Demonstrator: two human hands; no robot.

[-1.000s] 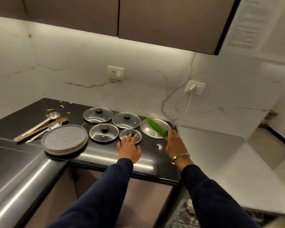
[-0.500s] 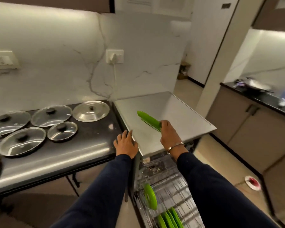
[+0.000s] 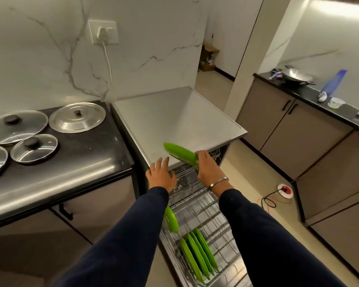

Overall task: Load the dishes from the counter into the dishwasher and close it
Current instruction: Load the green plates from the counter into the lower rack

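Note:
My right hand grips a green plate by its near edge, held tilted over the front edge of the dishwasher's steel top. My left hand hovers with fingers spread, holding nothing, just left of it above the pulled-out wire rack. Several green plates stand on edge in the rack's near part, and one more green plate stands alone at its left side. Several pot lids lie on the black counter to the left.
A wall socket with a white cord is above the counter. On the floor to the right lies a red and white plug disc with cables. A second counter at far right carries a wok, a blue bottle and small items.
My view has swung right from the counter to the dishwasher. My right hand carried the green plate off the counter to above the open rack, and my left hand followed.

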